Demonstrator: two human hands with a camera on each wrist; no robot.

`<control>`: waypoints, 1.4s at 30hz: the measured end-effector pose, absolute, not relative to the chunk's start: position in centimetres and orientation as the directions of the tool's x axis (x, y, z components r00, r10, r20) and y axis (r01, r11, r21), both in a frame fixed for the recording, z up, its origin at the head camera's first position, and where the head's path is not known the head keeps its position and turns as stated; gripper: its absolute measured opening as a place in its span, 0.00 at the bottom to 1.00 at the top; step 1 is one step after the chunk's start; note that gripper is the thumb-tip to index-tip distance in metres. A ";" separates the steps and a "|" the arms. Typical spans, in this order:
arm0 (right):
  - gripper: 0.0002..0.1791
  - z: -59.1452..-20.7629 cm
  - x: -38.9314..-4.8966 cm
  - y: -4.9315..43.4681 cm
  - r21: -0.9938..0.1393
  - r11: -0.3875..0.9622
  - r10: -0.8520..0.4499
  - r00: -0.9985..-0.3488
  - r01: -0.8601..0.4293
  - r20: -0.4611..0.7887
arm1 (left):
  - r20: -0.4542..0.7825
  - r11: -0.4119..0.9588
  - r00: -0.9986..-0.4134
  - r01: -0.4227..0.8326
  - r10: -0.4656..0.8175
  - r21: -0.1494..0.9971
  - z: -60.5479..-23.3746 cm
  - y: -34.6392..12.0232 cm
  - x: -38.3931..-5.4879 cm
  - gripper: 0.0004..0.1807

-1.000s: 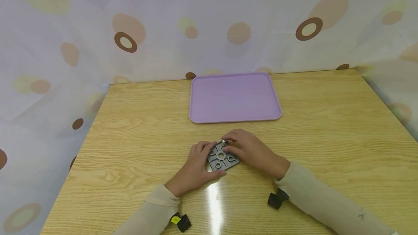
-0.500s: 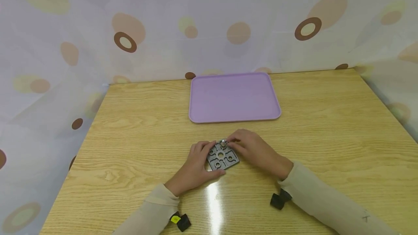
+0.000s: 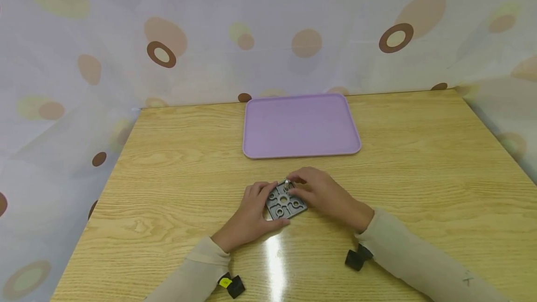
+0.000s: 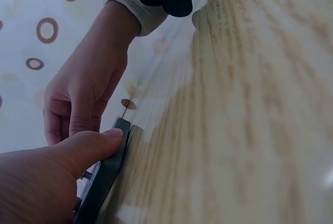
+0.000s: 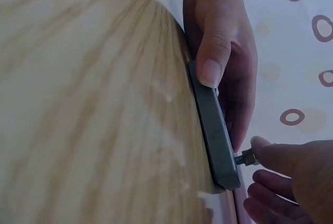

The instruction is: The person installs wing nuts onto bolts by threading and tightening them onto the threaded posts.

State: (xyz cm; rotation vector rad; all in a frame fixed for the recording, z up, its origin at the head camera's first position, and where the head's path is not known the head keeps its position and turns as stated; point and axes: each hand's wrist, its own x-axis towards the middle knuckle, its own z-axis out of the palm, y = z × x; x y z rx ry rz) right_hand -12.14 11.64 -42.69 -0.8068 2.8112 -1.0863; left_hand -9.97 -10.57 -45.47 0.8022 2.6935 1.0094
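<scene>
A square grey metal plate [image 3: 289,210] with ribs and round holes lies on the table. My left hand [image 3: 250,217] grips it from the left, thumb on the near edge and fingers at the far-left edge. From the plate's far corner a threaded bolt [image 5: 239,160] sticks up, with a brass-coloured nut [image 5: 250,157] on it. My right hand [image 3: 322,195] pinches the nut between thumb and forefinger; the other fingers curl loosely below the thumb in the right wrist view. In the left wrist view the plate [image 4: 108,174] shows edge-on, under my left thumb.
Behind the hands lies a shallow purple tray [image 3: 302,127] near the table's back edge. The wooden table [image 3: 176,162] is bounded by a patterned cloth [image 3: 268,27] at the back and sides. Black devices are strapped at both wrists.
My right fingers drew back slightly to the right from the nut, then closed in around it again. The left hand and plate stay in place.
</scene>
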 end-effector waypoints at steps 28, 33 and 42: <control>0.06 -42.9 -12.0 12.0 -0.609 0.619 -0.477 -0.854 -0.496 0.210 | 0.042 0.631 -0.848 0.425 0.528 0.650 -45.5 -10.5 -9.9 0.48; 0.05 -42.9 -12.0 12.0 -0.621 0.603 -0.496 -0.845 -0.501 0.200 | 0.041 0.634 -0.848 0.426 0.528 0.646 -45.5 -10.5 -9.9 0.48; 0.18 -43.2 -12.1 11.6 -0.632 0.619 -0.468 -0.865 -0.467 0.181 | 0.040 0.631 -0.844 0.430 0.535 0.646 -45.3 -10.5 -9.9 0.48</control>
